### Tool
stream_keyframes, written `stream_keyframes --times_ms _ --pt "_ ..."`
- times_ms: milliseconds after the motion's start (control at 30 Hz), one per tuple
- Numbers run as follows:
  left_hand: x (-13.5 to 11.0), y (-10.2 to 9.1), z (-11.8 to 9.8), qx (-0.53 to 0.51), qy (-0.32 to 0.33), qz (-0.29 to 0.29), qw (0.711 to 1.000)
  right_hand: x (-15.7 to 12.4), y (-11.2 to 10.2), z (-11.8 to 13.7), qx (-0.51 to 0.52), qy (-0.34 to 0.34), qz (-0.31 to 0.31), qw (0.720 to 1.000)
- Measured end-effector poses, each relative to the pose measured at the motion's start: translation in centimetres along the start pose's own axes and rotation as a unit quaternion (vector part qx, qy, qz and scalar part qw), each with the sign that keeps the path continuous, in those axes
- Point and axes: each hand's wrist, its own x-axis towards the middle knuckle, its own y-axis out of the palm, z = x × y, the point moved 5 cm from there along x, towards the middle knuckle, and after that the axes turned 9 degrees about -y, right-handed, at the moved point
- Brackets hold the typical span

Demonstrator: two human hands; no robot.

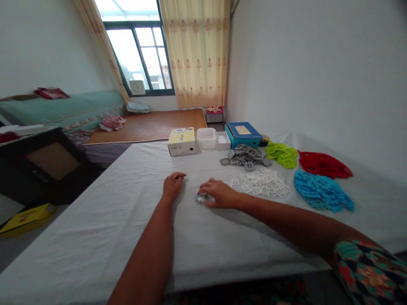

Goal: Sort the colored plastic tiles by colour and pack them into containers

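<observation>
My right hand is curled over a small grey toothed plastic piece low on the white tablecloth, thumb and fingers around it. Part of that piece is covered by the fingers. To the left, my left hand rests on the cloth with its fingers bent together; whether anything is inside cannot be made out. Flat white square frames lie in a loose heap just right of my right hand. Beyond them is a pile of grey toothed pieces.
Piles of lime-green, red and blue plastic pieces lie at the right. A yellow-and-white box, a clear plastic tub, a small white box and a blue box stand at the table's far end.
</observation>
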Motion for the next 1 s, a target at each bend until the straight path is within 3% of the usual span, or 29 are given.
stream_keyframes --times_ms 67,167,267,333,433,533,633,767,867,1000 --pt "0.0 0.0 0.0 -0.003 -0.003 0.003 1.000 -1.2 -2.2 -5.1 -0.087 0.117 -0.013 0.989" --pt "0.0 0.0 0.0 -0.007 -0.007 0.008 1.000 -3.7 -5.3 -11.6 -0.190 0.258 -0.002 0.947" --pt "0.0 -0.1 0.0 -0.005 -0.007 0.005 1.000 -5.2 -6.8 -13.9 -0.233 0.307 -0.019 0.923" --pt "0.0 -0.2 0.0 0.000 -0.006 0.003 1.000 -5.1 -6.0 -12.8 -0.218 0.267 -0.029 0.938" --pt "0.0 -0.3 0.2 0.008 -0.011 0.000 1.000 -4.3 -2.7 -9.0 -0.149 0.131 0.030 0.980" --pt "0.0 -0.4 0.5 0.006 -0.017 0.002 1.000 -5.1 -0.4 -6.7 -0.135 0.089 0.083 0.983" --pt "0.1 -0.4 0.7 0.008 -0.016 0.008 1.000 -7.7 -1.0 -7.1 -0.178 0.161 0.090 0.967" --pt "0.4 -0.3 1.0 0.026 -0.021 0.016 0.999 -11.3 -3.8 -7.4 -0.213 0.231 0.097 0.944" --pt "0.5 -0.3 1.0 0.053 -0.019 0.018 0.998 -11.7 -5.3 -5.4 -0.209 0.216 0.080 0.950" --pt "0.7 -0.3 -0.3 0.182 -0.019 0.033 0.983 -10.2 -4.5 -0.9 -0.117 0.124 0.098 0.980"
